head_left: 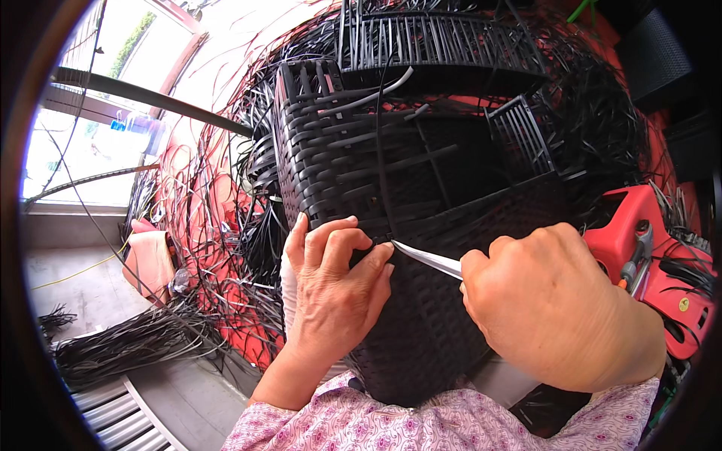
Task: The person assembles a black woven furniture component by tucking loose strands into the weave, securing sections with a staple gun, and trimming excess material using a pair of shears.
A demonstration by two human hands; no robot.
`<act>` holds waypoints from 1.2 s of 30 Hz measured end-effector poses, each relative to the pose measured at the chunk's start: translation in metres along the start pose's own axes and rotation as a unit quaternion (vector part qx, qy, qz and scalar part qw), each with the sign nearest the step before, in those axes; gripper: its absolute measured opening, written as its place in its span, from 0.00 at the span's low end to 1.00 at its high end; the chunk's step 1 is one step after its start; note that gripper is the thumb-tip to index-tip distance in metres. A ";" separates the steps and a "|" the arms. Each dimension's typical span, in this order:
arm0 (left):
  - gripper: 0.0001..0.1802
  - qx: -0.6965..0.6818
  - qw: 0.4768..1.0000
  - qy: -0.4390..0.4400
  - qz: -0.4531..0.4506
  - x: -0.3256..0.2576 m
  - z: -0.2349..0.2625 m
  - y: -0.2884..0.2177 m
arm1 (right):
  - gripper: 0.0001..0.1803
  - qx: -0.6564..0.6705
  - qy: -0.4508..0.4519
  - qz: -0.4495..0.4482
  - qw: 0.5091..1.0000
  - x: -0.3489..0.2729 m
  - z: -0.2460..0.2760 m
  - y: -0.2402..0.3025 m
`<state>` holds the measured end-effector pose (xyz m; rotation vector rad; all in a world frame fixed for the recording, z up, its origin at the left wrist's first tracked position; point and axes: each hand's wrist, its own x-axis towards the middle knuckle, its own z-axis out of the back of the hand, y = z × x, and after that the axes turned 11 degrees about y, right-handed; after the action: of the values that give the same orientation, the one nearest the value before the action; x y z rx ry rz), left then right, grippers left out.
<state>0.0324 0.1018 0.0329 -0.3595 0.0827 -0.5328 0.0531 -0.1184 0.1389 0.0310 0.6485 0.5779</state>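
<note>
A black woven plastic-wicker furniture piece [444, 301] lies against my lap, with loose strip ends sticking out over its open inner part. My left hand [331, 270] rests on its woven edge, fingers bent, thumb and forefinger closed at a black strip [382, 161] that runs up across the opening. In my right fist [556, 301] is a pale pointed metal tool [429, 258]; its handle is hidden by my fingers. The tool's tip meets the weave right beside my left thumb.
On the right stands a red plastic stool [635, 218] with hand tools and black strips on it. Heaps of black strips [256, 173] surround the piece over a red floor covering [199, 195]. A strip bundle [143, 346] lies lower left, near a slatted metal rack [120, 413].
</note>
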 end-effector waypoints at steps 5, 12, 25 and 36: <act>0.14 0.001 1.000 -0.005 -0.007 -0.001 0.000 -0.001 | 0.10 0.016 -0.013 0.002 1.000 -0.003 -0.009 0.001; 0.14 0.012 1.000 -0.004 -0.007 -0.002 0.001 0.000 | 0.07 0.012 -0.034 0.042 0.998 0.001 -0.003 -0.002; 0.12 -0.014 0.999 -0.041 0.000 -0.004 -0.009 0.003 | 0.07 0.001 -0.193 -0.087 0.977 -0.003 -0.106 0.039; 0.11 -0.007 0.999 -0.040 -0.009 -0.004 -0.005 -0.001 | 0.17 0.059 -0.299 -0.112 0.946 0.009 -0.154 0.050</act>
<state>0.0271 0.1014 0.0288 -0.3956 0.0055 -0.5349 -0.0553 -0.0946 0.0207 0.2347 0.0895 0.2824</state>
